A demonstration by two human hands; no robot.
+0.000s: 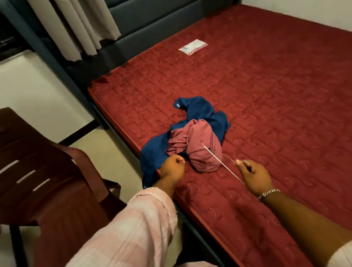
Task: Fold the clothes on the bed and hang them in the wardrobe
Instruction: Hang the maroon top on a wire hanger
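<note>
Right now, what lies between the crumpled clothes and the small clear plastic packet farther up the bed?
Nothing: in the head view only bare red quilted mattress lies between the crumpled blue garment, with the pink garment on it, and the small clear plastic packet.

Clothes (pixel 192 136) on bed (pixel 272 83) near edge; chair (pixel 36 165) left; packet (pixel 193 46) behind.

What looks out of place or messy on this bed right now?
The blue garment and pink garment lie crumpled in one tangled heap near the mattress edge, unfolded. A small plastic packet lies apart, farther up the bed.
</note>
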